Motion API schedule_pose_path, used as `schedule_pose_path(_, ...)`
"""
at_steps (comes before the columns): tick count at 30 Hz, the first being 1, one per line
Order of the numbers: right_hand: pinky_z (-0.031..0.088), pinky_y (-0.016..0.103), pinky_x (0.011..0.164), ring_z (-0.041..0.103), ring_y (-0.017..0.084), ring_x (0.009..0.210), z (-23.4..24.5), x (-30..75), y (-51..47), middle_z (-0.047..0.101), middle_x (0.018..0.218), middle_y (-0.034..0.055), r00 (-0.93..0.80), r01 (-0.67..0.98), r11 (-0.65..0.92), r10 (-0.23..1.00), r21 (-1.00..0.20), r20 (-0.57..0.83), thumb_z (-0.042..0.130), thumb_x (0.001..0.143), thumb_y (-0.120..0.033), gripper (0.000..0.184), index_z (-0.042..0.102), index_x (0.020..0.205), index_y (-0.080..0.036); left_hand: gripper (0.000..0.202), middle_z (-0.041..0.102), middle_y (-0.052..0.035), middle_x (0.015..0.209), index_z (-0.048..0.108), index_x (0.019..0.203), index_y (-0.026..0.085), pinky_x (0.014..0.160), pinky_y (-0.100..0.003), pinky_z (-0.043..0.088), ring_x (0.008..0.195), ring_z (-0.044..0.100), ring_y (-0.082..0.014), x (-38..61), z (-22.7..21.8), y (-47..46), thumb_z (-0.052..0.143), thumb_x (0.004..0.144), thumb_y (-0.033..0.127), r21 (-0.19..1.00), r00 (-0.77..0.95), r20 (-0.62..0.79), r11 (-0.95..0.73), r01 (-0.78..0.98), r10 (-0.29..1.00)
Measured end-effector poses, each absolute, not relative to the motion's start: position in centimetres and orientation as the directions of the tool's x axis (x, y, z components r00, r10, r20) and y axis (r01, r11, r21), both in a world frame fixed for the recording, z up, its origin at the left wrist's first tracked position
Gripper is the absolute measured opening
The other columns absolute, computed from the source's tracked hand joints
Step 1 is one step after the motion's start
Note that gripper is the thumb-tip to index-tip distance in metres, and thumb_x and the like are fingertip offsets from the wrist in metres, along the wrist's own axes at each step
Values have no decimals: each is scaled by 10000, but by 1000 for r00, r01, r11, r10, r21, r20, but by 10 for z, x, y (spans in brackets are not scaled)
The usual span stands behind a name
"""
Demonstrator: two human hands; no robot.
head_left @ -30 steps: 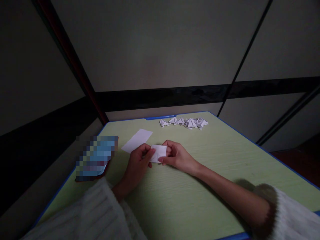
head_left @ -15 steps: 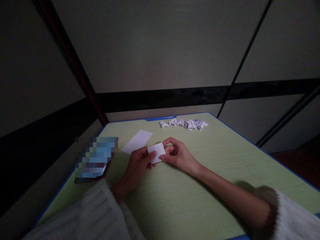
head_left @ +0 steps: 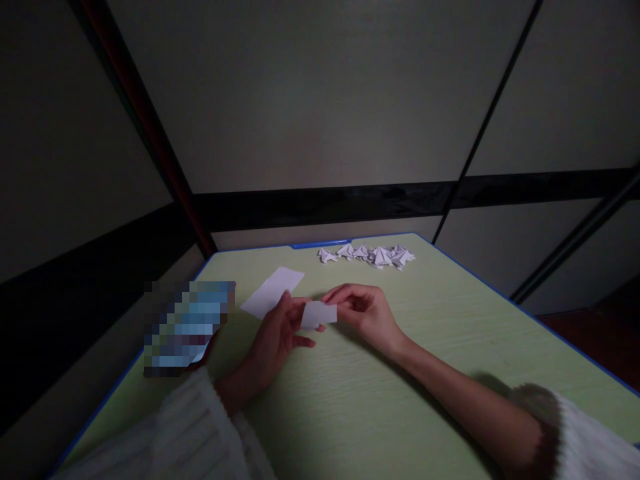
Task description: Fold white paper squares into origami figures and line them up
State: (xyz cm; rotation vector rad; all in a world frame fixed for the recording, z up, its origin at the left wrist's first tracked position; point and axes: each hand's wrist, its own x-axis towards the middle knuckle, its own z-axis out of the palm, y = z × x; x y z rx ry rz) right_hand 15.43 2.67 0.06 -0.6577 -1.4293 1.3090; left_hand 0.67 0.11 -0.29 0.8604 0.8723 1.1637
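A small folded piece of white paper [head_left: 319, 315] is held above the middle of the table, its plain face showing. My right hand [head_left: 373, 317] pinches it by the right edge between thumb and fingers. Beside its left edge is my left hand [head_left: 277, 337], with the thumb raised off the paper and the fingers spread behind and below it. Whether those fingers touch the back of the paper is hidden. A flat white sheet of paper [head_left: 267, 293] lies on the table just beyond my left hand.
Several folded white paper figures [head_left: 381, 257] sit in a cluster at the far side of the light green table [head_left: 400, 413]. On the left lies a blurred-out phone or tablet [head_left: 193, 330] with a dark red edge. Panelled walls [head_left: 320, 100] stand close behind the table.
The folded paper has been turned from its creased face to a plain one. My left thumb has come off it and the left fingers have spread, while the right hand keeps its pinch.
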Motion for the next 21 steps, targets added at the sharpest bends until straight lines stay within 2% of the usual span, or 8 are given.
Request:
schedule_pose_path(2, 453, 264, 652, 568, 115, 709, 0, 156, 27, 612, 771, 37, -296, -215, 344, 869, -914, 397, 600, 617, -127, 36, 583, 592, -148, 254, 635, -45, 682, 548, 792, 131, 375, -198, 439, 504, 581, -128, 7, -3, 1, 486, 704, 361, 891, 172, -158, 216, -399, 972)
schedule_pose_path(6, 440, 308, 742, 563, 129, 789, -3, 158, 27, 605, 826, 44, -324, -105, 486, 808, -868, 492, 535, 639, -33, 138, 592, 622, -157, 151, 638, -35, 646, 575, 722, 116, 399, -177, 435, 475, 577, -111, 8, -3, -2, 600, 621, 225, 926, 142, -158, 197, -324, 977)
schedule_pose_path(10, 421, 313, 785, 530, 145, 900, -5, 159, 27, 568, 961, 59, -346, -58, 555, 769, -830, 538, 511, 628, 12, 205, 603, 682, -163, 111, 635, -16, 646, 600, 650, 122, 409, -155, 418, 513, 562, -95, 9, -4, -4, 635, 578, 199, 946, 94, -130, 152, -286, 987)
schedule_pose_path(17, 445, 246, 669, 513, 141, 919, -1, 158, 26, 523, 1055, 69, -351, -136, 452, 810, -882, 470, 493, 665, -30, 224, 621, 770, -181, 95, 620, -4, 629, 616, 584, 138, 436, -146, 406, 594, 523, -96, 6, -5, -3, 630, 593, 232, 962, 19, -88, 90, -259, 996)
schedule_pose_path(21, 456, 233, 621, 546, 120, 800, -2, 156, 26, 543, 987, 63, -314, -171, 386, 851, -907, 421, 562, 630, -78, 129, 617, 707, -167, 136, 622, -28, 638, 632, 649, 113, 498, -183, 428, 622, 533, -117, 6, -5, -3, 628, 594, 237, 976, 43, -95, 102, -191, 995)
